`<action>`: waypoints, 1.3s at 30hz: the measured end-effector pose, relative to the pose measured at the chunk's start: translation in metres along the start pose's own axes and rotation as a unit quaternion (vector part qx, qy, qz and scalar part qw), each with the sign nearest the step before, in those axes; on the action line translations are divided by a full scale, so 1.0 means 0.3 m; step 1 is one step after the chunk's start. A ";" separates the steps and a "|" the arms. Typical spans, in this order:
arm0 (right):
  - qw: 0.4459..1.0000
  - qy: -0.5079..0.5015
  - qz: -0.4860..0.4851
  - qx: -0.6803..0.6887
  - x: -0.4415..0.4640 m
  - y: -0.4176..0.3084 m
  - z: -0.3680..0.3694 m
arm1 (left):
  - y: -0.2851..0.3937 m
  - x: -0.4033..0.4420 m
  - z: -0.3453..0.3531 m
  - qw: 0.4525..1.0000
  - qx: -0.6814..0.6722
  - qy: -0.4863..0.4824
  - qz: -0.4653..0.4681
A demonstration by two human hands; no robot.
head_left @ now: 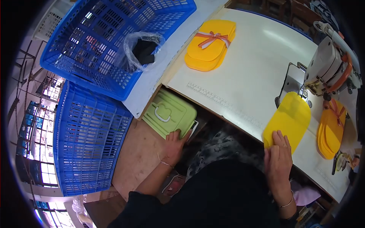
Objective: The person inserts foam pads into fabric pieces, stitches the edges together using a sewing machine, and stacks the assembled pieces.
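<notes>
My left hand [175, 148] is at the near edge of a light green plastic box [173, 114], its fingers bent over the lid's rim beside a white latch. The box has a white handle on top and sits lower than the sewing table. My right hand [279, 159] holds the near end of a flat yellow rounded piece [291, 117], fingers on top of it. What the thumb does underneath is partly hidden. The far end of this piece lies at the needle area of a sewing machine [329, 64].
A ribbon-tied yellow stack [209, 51] lies on the white table [258, 57]; another tied stack [332, 129] lies right of the machine. Two blue crates [91, 140] stand at left, one holding a plastic bag [142, 49] with something black. Small tools [341, 161] lie at the right edge.
</notes>
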State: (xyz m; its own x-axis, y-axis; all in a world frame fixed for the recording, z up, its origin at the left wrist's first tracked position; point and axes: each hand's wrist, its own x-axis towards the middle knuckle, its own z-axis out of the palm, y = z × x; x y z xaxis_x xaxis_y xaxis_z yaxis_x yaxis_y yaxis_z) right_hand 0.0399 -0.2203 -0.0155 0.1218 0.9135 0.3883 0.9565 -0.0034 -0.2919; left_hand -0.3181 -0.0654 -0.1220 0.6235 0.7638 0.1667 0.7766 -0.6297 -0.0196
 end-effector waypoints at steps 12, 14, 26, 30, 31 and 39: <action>1.000 0.006 0.001 0.017 -0.010 0.020 0.000 | -0.195 0.121 -0.336 0.960 -0.244 -0.074 -0.117; 1.000 0.005 0.000 0.022 -0.006 0.019 -0.002 | -0.198 0.119 -0.338 0.962 -0.236 -0.074 -0.111; 0.998 -0.010 -0.027 0.057 0.013 -0.008 -0.008 | -0.068 -0.037 0.043 0.999 -0.025 -0.031 0.011; 0.993 -0.017 -0.076 0.089 0.057 -0.026 0.042 | -0.051 -0.027 0.091 0.987 0.145 -0.033 0.055; 0.990 -0.017 -0.099 0.098 0.074 -0.024 0.061 | -0.049 -0.029 0.097 0.986 0.154 -0.046 0.041; 0.988 -0.026 -0.098 0.116 0.146 0.041 -0.018 | 0.001 0.001 0.044 0.997 -0.059 0.048 -0.008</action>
State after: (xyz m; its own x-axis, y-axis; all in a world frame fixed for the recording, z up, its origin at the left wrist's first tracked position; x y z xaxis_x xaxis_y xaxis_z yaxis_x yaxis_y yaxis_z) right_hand 0.0585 -0.1825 0.0025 -0.0799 0.9066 0.4143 0.8733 0.2641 -0.4095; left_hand -0.3166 -0.0634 -0.1349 0.5947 0.7609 0.2595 0.7675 -0.6335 0.0984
